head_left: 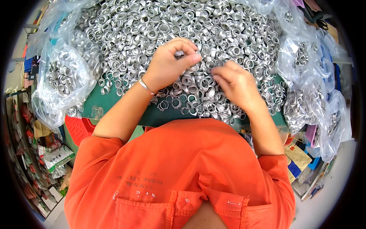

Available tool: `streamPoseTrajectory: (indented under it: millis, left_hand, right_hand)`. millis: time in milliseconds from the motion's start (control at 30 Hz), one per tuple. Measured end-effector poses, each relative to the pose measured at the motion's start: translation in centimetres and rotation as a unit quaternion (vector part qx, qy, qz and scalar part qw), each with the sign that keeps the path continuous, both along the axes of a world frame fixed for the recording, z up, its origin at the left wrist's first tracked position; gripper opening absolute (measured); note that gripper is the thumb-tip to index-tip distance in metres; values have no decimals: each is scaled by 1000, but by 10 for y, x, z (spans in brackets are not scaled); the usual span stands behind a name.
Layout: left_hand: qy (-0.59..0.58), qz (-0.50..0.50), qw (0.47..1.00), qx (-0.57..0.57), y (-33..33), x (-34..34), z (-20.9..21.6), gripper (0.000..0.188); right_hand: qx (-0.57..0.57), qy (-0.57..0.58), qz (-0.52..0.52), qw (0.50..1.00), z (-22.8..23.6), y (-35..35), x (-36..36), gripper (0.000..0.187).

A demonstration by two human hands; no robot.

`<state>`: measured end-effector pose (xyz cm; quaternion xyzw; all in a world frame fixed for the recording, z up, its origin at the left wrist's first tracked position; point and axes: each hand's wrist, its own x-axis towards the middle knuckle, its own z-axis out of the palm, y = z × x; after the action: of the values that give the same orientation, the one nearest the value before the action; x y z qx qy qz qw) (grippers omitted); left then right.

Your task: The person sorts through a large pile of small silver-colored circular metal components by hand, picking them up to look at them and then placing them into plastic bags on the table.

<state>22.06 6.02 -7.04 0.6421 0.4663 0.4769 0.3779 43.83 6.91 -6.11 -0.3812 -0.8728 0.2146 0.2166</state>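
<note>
Head view, from above — what are the two hands doing over that heap?

— Both sit on a big pile of small silver metal rings [167, 26] that covers most of the green desk [114, 103]. The left hand [167, 63] is raised a little off the pile, thumb and forefinger pinched together on what looks like one small ring; the piece itself is mostly hidden by the fingertips [193, 57], so I cannot say more about it. A thin bangle [145, 86] rings that wrist.

— And the right hand?

— The right hand [235, 82] lies lower, fingers curled down among the rings near the front edge of the heap. Whether it grips one or only touches them, I cannot tell; the fingers cover the spot.

— Why would the pile sit so close?

— My guess: it is heaped just beyond the person's chest so either hand reaches it without stretching, with a bare strip of desk at the front left.

— What about the bags?

— Clear plastic bags of the same rings flank the heap: one on the left [63, 76], several on the right [305, 80]. They slump at the desk's sides, probably to keep sorted or unsorted lots apart from the loose pile. A red basket [78, 128] shows below the desk's left edge.
</note>
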Motion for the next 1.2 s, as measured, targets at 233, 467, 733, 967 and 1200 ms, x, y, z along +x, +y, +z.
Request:
streamPoseTrajectory:
  millis: [233,467,733,967,1200]
  left_hand:
    - [-365,-23,886,-285,-17,-5,15,5]
    - [225,-46,972,46,-27,12,-2,16]
    - [394,-51,917,47,-27,18,-4,15]
    - [261,-11,965,29,-19,3,-4,12]
    - [200,-32,979,-15,-19,-5,8,17]
  right_hand:
    - [-46,78,-15,996,-17,2,-3,8]
    - [-517,499,-108,688,1,16,22,11]
    - [-84,-79,-8,993,-4,-22,-15,18]
    - [-112,34,-172,978,5,4,0,13]
    - [-88,-53,30,994,-3,-36,-13,14]
